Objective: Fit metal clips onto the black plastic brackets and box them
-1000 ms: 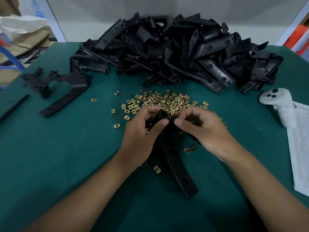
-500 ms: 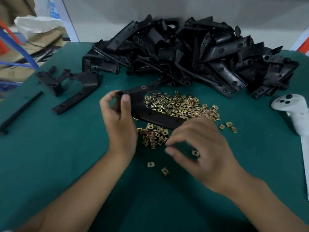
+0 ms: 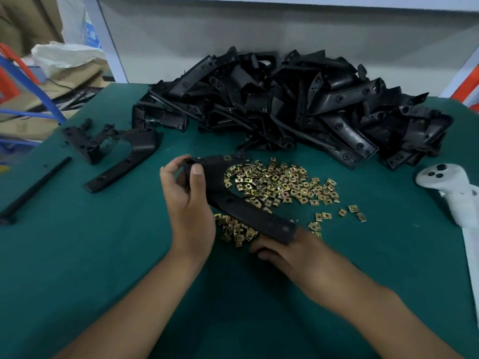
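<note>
My left hand [image 3: 189, 211] grips the upper end of a black plastic bracket [image 3: 246, 208], thumb on top, holding it tilted above the green table [image 3: 90, 255]. A brass clip sits on the bracket's top edge. The bracket's lower end lies over my right hand [image 3: 293, 252], whose fingers curl beside a small cluster of clips [image 3: 236, 230]. Whether they pinch a clip is hidden. A spread of loose brass metal clips [image 3: 280, 182] lies just beyond the bracket. A big heap of black brackets [image 3: 285, 107] fills the back of the table.
One separate bracket [image 3: 124, 156] and a black rod [image 3: 36, 187] lie at the left. A white controller [image 3: 451, 187] and a sheet of paper [image 3: 471, 255] sit at the right edge. Cardboard and a blue frame stand beyond the left edge.
My right hand let go of the bracket and dropped toward the near clips, under the bracket's lower end. My left hand swung the bracket up and to the left.
</note>
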A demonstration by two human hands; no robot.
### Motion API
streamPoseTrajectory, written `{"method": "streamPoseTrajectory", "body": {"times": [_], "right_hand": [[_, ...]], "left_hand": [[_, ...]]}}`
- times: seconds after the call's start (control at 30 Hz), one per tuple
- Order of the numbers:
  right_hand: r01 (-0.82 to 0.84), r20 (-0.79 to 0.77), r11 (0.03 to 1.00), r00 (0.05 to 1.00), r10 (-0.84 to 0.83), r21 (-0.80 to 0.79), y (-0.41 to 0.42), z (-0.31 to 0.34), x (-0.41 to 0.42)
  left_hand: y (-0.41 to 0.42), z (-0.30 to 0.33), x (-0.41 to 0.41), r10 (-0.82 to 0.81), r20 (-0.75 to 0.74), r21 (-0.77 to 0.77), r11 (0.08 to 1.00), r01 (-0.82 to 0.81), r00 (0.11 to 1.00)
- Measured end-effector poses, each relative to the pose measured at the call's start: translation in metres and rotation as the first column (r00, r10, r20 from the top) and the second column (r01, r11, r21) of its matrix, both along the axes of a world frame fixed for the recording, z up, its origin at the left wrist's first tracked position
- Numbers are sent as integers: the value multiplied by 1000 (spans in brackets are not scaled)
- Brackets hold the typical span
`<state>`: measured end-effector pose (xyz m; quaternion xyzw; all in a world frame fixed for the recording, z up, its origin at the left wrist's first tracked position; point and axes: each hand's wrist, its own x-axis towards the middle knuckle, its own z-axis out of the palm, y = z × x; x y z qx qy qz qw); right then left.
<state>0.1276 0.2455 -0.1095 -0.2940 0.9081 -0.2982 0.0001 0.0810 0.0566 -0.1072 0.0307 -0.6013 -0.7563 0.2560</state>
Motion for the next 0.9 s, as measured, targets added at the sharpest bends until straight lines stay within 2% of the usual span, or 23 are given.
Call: {"method": "streamPoseTrajectory", "body": {"times": [0.07, 0.13, 0.17, 0.23, 0.27, 0.3, 0.33, 0.4, 0.43, 0.53, 0.63, 0.73, 0.9], "right_hand": [[82, -9, 996, 997, -82, -21, 14, 0, -5], [150, -146, 987, 979, -140, 64, 25, 0, -13], [210, -163, 976, 967, -199, 56, 31, 2, -17], [316, -160, 947, 933, -322, -65, 39, 7, -24], [360, -112, 919, 918, -380, -161, 41, 9, -26], [410, 4, 871, 905, -425, -269, 43, 11, -28], [459, 185, 802, 888, -420, -383, 43, 13, -29], [547, 513, 638, 817, -263, -543, 41, 18, -31], [566, 601, 572, 785, -153, -594, 40, 20, -31], [549, 659, 470, 746, 96, -691, 39, 25, -29], [500, 639, 468, 742, 203, -729, 37, 26, -27], [450, 605, 502, 771, 198, -738, 35, 23, -26], [451, 608, 502, 766, 206, -738, 34, 25, -25]], "left_hand": [[5, 0, 6, -126, -16, -59, 990, 125, 992], [11, 0, 12, -291, 1, -123, 949, 289, 957], [14, 0, 15, -366, 18, -155, 919, 364, 931], [17, 0, 19, -484, 61, -189, 853, 486, 873], [18, 0, 20, -527, 87, -194, 823, 533, 845], [19, 0, 21, -555, 109, -210, 798, 564, 825], [19, 0, 22, -569, 124, -235, 779, 581, 813], [18, 0, 23, -600, 142, -250, 747, 615, 787], [18, 0, 23, -624, 148, -243, 729, 640, 767], [20, 0, 23, -672, 161, -259, 678, 688, 723], [20, 1, 23, -680, 148, -271, 670, 691, 718], [20, 1, 22, -679, 136, -266, 676, 687, 721], [20, 1, 22, -689, 114, -241, 679, 693, 715]]}}
